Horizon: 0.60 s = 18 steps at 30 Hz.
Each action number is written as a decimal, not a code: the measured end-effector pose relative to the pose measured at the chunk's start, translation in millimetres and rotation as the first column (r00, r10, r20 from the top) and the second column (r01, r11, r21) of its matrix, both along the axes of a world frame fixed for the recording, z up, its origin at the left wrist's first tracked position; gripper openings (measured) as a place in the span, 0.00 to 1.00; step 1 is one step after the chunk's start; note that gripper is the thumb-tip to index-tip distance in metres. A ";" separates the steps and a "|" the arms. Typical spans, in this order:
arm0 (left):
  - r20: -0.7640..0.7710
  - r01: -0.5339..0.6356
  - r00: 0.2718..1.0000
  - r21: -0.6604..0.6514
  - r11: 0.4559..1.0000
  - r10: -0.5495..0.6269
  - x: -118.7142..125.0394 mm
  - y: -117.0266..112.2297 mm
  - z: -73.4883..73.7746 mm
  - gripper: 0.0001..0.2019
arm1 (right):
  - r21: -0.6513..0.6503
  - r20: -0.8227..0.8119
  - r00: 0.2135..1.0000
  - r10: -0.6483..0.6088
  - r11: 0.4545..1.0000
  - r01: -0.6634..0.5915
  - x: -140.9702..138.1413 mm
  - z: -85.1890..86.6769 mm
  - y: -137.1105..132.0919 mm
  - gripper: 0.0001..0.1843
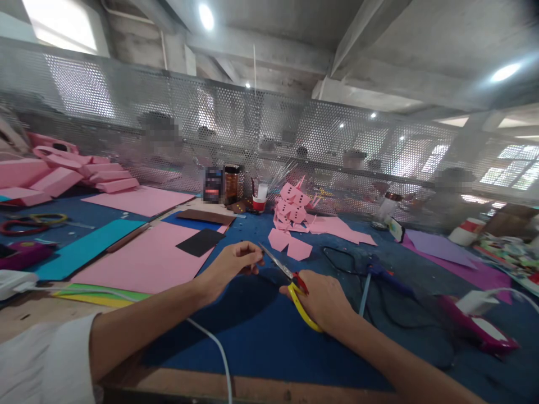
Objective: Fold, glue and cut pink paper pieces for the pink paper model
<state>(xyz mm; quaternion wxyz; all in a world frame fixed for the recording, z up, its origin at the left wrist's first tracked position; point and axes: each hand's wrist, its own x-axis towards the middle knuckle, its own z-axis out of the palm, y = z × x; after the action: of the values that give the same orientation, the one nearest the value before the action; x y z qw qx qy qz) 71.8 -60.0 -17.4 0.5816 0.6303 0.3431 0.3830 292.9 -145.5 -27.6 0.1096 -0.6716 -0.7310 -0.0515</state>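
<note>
My right hand (322,297) grips a pair of scissors (297,292) with yellow and red handles. Their blades point up and left, with the tips close to my left fingers. My left hand (238,259) is closed in a pinch just left of the tips; a small dark bit seems to show at the fingertips, too small to name. Beyond the blades lies a folded piece of pink paper (290,244). Behind it stands a pink paper model (291,206) with rows of black dots. A black paper piece (200,242) rests on a pink sheet (147,258) left of my left hand.
A blue glue gun (389,278) with its black cable lies right of my right hand. Magenta power strips (480,331) sit at both sides. A white cable (214,342) crosses the front edge. Perforated metal screen (252,123) behind; pink box parts (63,171) pile up left.
</note>
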 end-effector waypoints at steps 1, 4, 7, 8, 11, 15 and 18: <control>0.004 0.000 1.000 0.002 1.000 0.000 -0.2 -0.6 0.5 0.09 | 0.009 0.002 1.000 -0.002 1.000 0.002 0.2 -0.3 0.0 0.26; 0.016 -0.008 1.000 0.007 1.000 0.008 -0.9 -1.9 2.0 0.08 | 0.055 0.014 1.000 -0.005 0.998 0.004 1.4 -2.3 0.9 0.26; 0.030 -0.021 0.999 0.010 1.000 0.021 -1.2 -1.6 2.0 0.08 | 0.077 0.015 1.000 -0.003 0.997 0.001 2.7 -4.7 2.4 0.27; 0.035 -0.023 0.999 0.011 1.000 0.023 -1.2 -1.1 1.7 0.08 | 0.076 0.012 1.000 -0.002 0.997 0.001 2.9 -5.2 2.7 0.28; 0.050 -0.023 0.998 0.011 1.000 0.022 -1.1 0.2 0.6 0.08 | 0.072 0.001 1.000 0.003 0.997 -0.003 2.8 -5.3 2.9 0.27; 0.062 -0.024 0.998 0.013 1.000 0.023 -0.9 0.5 0.6 0.08 | 0.073 -0.007 1.000 0.007 0.997 -0.007 2.3 -4.1 2.5 0.25; 0.066 -0.022 0.998 0.018 1.000 0.021 -1.2 -0.1 1.1 0.09 | 0.067 -0.010 1.000 -0.003 0.998 0.004 2.5 -4.2 2.8 0.24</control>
<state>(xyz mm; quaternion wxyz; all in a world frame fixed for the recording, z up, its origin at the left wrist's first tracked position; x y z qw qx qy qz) 70.6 -60.2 -16.3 0.5824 0.6191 0.3268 0.4132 295.4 -142.7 -31.8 0.1359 -0.6689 -0.7271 -0.0728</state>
